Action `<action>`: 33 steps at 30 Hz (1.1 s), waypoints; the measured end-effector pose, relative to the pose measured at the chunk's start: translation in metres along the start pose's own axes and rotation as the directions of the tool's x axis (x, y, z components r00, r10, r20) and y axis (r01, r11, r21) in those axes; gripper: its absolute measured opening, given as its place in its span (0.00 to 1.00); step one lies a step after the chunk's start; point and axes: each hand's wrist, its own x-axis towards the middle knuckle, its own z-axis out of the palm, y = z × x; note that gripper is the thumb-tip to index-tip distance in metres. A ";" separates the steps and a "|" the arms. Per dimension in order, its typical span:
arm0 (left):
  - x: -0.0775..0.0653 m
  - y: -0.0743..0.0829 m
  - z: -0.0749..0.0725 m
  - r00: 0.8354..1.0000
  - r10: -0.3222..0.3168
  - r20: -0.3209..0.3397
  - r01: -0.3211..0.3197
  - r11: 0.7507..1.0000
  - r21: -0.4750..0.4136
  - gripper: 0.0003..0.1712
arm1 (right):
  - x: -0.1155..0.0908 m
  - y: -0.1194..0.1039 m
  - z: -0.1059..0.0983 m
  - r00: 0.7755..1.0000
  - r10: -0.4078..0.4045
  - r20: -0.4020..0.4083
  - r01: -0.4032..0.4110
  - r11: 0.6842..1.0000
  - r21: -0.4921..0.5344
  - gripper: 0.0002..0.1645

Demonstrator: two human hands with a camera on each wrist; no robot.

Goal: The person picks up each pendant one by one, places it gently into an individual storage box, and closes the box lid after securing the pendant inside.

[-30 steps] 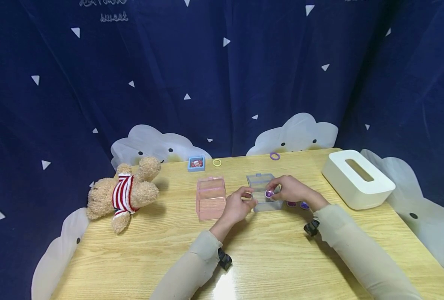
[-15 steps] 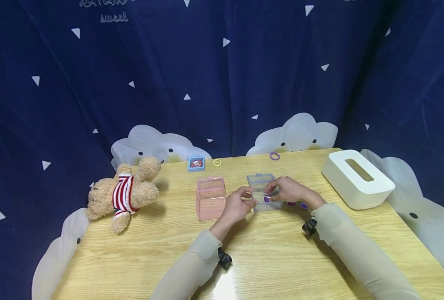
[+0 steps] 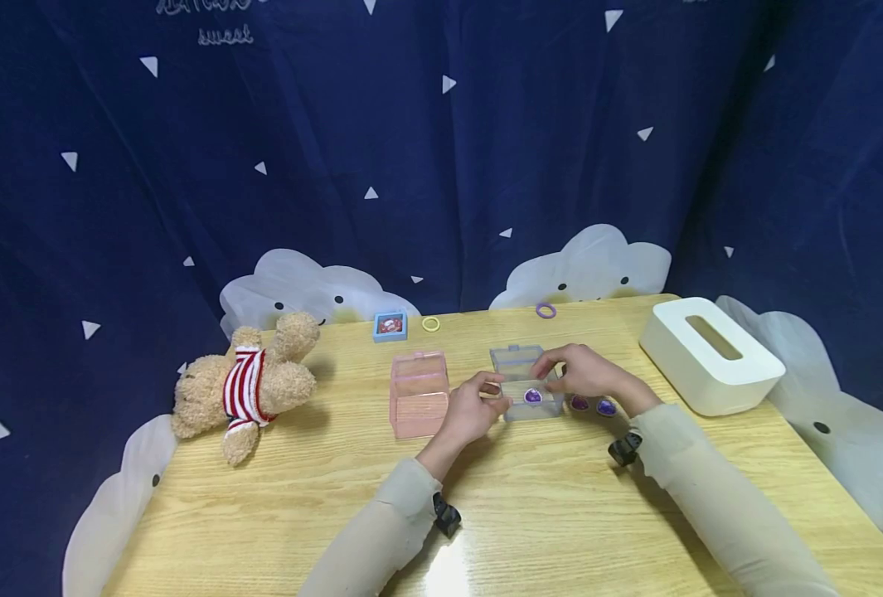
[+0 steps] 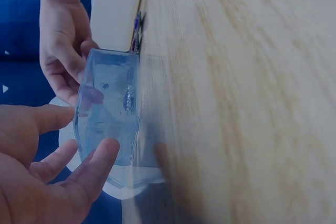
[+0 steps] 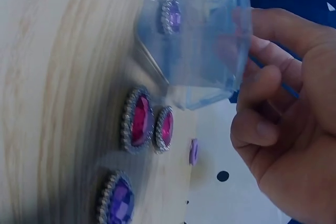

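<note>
A clear bluish plastic box (image 3: 540, 411) stands on the table with its lid raised at the back. Inside it lies a purple gem (image 3: 533, 395) with a beaded silver rim. My left hand (image 3: 473, 413) is at the box's left side, its fingers (image 4: 97, 163) spread and nearly straight by the wall. Over the right rim is my right hand (image 3: 589, 373), fingers loosely bent and holding nothing. Right of the box lie a red-pink gem (image 5: 139, 120), a second pink gem (image 5: 166, 129) and a violet-blue gem (image 5: 119, 202).
Left of my left hand sits an open pink clear box (image 3: 420, 414). Farther back are a small blue framed box (image 3: 390, 333), a yellow ring (image 3: 431, 324) and a purple ring (image 3: 545, 311). A teddy bear (image 3: 245, 383) lies left; a white tissue box (image 3: 717, 398) stands right.
My right hand has lowered the purple gem into the clear box, let it go and drawn back slightly to the right. My left hand has stayed beside the box.
</note>
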 end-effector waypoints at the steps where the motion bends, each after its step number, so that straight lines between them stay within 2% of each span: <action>1: 0.000 -0.001 0.000 1.000 0.003 -0.001 -0.003 1.000 -0.002 0.23 | -0.001 0.000 -0.002 1.000 -0.007 -0.014 0.007 1.000 -0.001 0.14; 6: 0.001 -0.002 0.001 1.000 0.009 -0.004 -0.009 1.000 -0.005 0.23 | -0.008 0.000 -0.010 0.997 -0.001 -0.077 0.003 1.000 0.024 0.14; 10: 0.001 -0.002 0.001 1.000 0.002 0.001 -0.002 1.000 -0.002 0.23 | -0.016 0.003 -0.018 0.993 0.033 -0.110 -0.029 0.999 0.042 0.14; 20: -0.001 0.001 0.000 1.000 0.006 0.000 -0.006 1.000 0.001 0.23 | -0.036 0.026 -0.025 0.982 0.063 -0.179 -0.063 0.998 0.004 0.14; 30: -0.001 0.001 0.000 1.000 0.001 0.001 -0.001 1.000 -0.002 0.23 | -0.055 0.044 -0.025 0.982 0.102 -0.159 -0.099 0.995 0.028 0.15; 33: -0.001 0.001 0.000 1.000 -0.003 0.003 0.003 1.000 0.001 0.24 | -0.059 0.050 -0.025 0.985 0.111 -0.129 -0.107 0.994 0.035 0.15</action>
